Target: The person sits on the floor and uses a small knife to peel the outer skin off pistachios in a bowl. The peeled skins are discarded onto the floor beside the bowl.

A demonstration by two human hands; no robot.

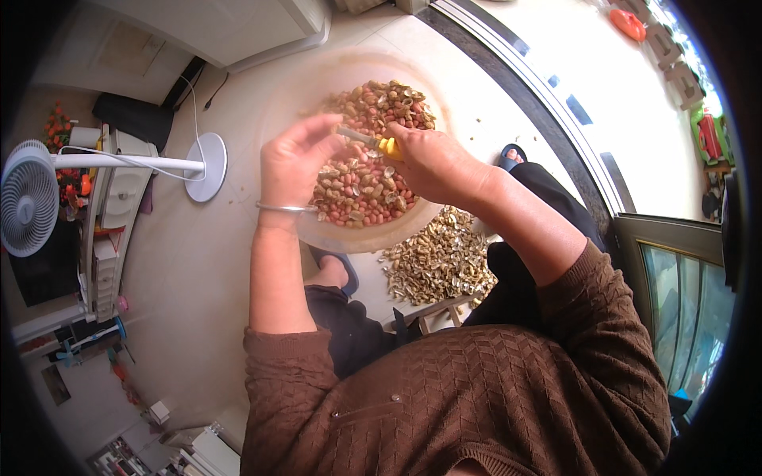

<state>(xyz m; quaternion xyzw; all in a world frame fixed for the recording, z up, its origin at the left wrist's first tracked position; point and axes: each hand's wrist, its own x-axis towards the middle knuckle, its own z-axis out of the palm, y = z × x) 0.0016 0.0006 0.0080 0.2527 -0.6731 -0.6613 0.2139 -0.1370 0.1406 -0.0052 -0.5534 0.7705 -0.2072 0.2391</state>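
My right hand (pixel 430 156) grips a yellow-handled metal tool (pixel 390 147), whose narrow metal end points left. The exact kind of tool is hard to tell, as my fingers cover most of the handle. At the tool's tip, my left hand (pixel 302 152) pinches a small brown peanut (pixel 338 127) between thumb and fingers, largely hidden. Both hands are above a wide translucent plastic basin (pixel 286 77). Inside it lie red-skinned shelled peanuts (pixel 369 215) mixed with unshelled peanuts (pixel 374 191) and some broken shells.
A heap of peanut shells (pixel 443 262) covers the floor between my slippered feet. To the left stands a white fan (pixel 205 168) with its cord. A sliding-door track (pixel 530 71) runs along the right, and a white cabinet (pixel 250 30) stands beyond the basin.
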